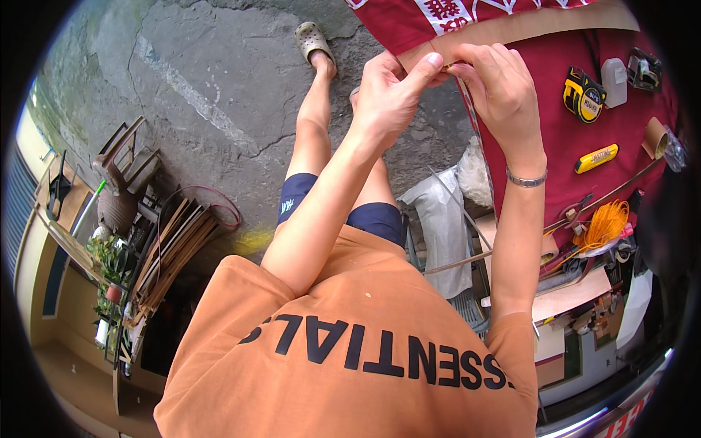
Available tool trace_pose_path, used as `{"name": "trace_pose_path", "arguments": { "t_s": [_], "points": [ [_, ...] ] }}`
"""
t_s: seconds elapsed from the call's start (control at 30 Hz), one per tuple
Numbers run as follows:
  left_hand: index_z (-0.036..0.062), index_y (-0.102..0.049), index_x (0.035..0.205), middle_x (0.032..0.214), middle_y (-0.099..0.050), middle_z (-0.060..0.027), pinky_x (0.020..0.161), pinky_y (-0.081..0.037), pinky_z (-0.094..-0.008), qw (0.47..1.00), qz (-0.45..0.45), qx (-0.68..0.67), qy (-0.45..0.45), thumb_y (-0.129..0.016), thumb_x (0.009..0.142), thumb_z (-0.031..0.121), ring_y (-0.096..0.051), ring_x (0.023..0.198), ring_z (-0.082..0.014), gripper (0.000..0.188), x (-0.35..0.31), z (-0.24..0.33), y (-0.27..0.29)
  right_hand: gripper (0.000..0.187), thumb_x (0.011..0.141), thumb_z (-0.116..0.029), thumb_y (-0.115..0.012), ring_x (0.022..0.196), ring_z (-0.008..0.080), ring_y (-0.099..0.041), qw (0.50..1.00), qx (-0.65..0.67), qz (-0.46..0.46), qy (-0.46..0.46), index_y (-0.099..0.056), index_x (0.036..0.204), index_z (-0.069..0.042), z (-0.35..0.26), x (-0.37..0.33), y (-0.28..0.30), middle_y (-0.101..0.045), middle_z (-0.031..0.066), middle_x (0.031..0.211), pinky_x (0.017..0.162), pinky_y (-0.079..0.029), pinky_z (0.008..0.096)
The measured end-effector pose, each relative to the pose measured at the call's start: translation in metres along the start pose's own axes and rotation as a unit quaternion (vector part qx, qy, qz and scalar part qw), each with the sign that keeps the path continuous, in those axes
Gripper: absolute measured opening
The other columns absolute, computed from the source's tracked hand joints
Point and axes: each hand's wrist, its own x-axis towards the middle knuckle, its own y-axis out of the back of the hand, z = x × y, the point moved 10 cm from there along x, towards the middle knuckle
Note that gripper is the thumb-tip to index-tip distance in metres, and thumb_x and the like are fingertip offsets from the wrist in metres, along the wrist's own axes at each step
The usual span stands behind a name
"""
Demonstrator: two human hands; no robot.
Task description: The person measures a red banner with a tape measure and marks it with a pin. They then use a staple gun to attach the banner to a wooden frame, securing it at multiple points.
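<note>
Both hands meet at the near left corner of a table covered in dark red cloth [540, 55]. My left hand [394, 95] is closed, its thumb pressed toward the fingers at the edge of a thin tan sheet [548, 26]. Beside it, my right hand [500, 91] pinches with thumb and forefinger. A tiny brownish piece [447, 67] shows between the two sets of fingertips, too small to name. Part of the sheet's corner is hidden behind the hands. A metal bracelet [526, 179] circles my right wrist.
A yellow-black tape measure [584, 95], a clear plastic case [614, 82], a yellow utility knife [596, 158] and a cardboard tube [656, 139] lie right of my right hand. Nearer are orange string [604, 226] and a long thin strip [467, 260]. Wood slats [171, 255] stack at left.
</note>
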Motion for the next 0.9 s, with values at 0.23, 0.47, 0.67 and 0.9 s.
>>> {"name": "trace_pose_path", "arguments": {
  "t_s": [0.23,0.47,0.67,0.9],
  "points": [
    [0.0004,-0.071,0.111,0.096,-0.076,-0.0087,0.075,-0.055,-0.0216,0.999,-0.011,0.016,0.027,-0.07,0.097,0.033,-0.072,0.087,-0.0122,0.036,0.0023,-0.0029,-0.0002,0.024,0.083,-0.006,-0.07,0.078,0.0227,-0.059,0.998,-0.046,0.009,0.032,-0.06,0.105,-0.008,-0.0036,-0.0011,-0.0029,-0.06,0.0041,0.081,0.07,-0.046,0.0364],
    [-0.0035,-0.07,0.11,0.102,-0.075,-0.0108,0.088,-0.058,-0.029,0.999,-0.018,-0.025,0.024,-0.068,0.098,0.028,-0.073,0.093,-0.0161,0.034,0.0002,-0.0036,-0.0039,0.021,0.084,-0.006,-0.067,0.077,0.0204,-0.058,0.998,-0.062,0.004,0.026,-0.06,0.104,-0.009,-0.006,-0.0032,-0.0059,-0.061,0.0019,0.082,0.07,-0.044,0.035],
    [-0.0043,-0.068,0.116,0.106,-0.074,-0.0113,0.092,-0.058,-0.0316,0.998,-0.031,-0.006,0.048,-0.066,0.1,0.03,-0.072,0.098,-0.0181,0.038,0.0001,-0.0059,-0.0044,0.02,0.085,-0.007,-0.069,0.075,0.018,-0.058,0.997,-0.064,0.015,0.028,-0.06,0.103,-0.01,-0.0078,-0.0016,-0.0057,-0.061,0.0003,0.081,0.068,-0.042,0.034],
    [-0.0005,-0.068,0.121,0.108,-0.074,-0.009,0.09,-0.058,-0.0323,0.999,-0.027,-0.001,0.047,-0.065,0.1,0.032,-0.072,0.099,-0.0182,0.038,-0.0028,0.0001,-0.0068,0.019,0.086,-0.007,-0.069,0.076,0.0165,-0.059,0.996,-0.073,0.033,0.028,-0.06,0.103,-0.01,-0.0099,0.0002,-0.0041,-0.062,-0.0004,0.081,0.068,-0.041,0.0337]
  ]
}}
